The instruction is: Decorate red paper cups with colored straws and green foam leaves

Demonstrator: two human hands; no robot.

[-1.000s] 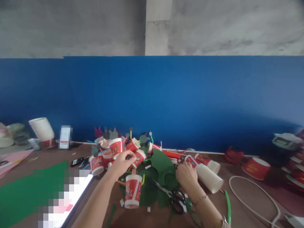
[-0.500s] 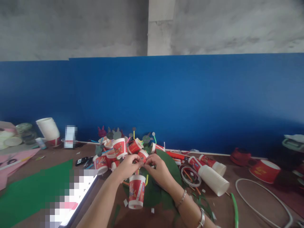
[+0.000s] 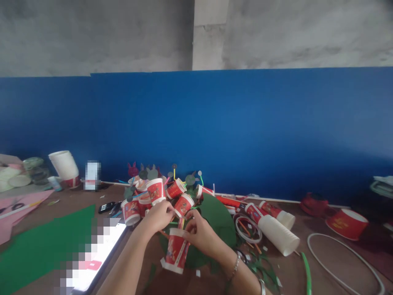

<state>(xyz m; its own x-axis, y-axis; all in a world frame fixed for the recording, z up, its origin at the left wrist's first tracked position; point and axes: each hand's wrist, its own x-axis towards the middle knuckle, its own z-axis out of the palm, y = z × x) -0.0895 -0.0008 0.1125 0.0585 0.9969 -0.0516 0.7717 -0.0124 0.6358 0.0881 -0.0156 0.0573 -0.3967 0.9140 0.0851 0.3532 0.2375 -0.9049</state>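
A red and white paper cup (image 3: 177, 252) stands slightly tilted in front of me, with straws inside it. My right hand (image 3: 199, 233) is closed on its rim at the right side, thumb and fingers pinching the edge. Above and left of that cup, my left hand (image 3: 161, 215) is closed in a pinch, with a small white piece (image 3: 177, 213) at its fingertips. Just beyond the hands lies another red paper cup (image 3: 184, 203), tipped over. Under the right hand is a dark green sheet (image 3: 219, 221).
Several red cups with straws and animal cutouts (image 3: 152, 172) are piled behind my hands. On the right lie a stack of white cups (image 3: 278, 233), a tape ring (image 3: 248, 229) and a white hoop (image 3: 345, 266). A lit screen (image 3: 95, 258) and green sheet (image 3: 46, 246) lie left.
My hands, close together above the cup before, have parted. The right hand has come down onto the cup's rim, and the cup now leans a little.
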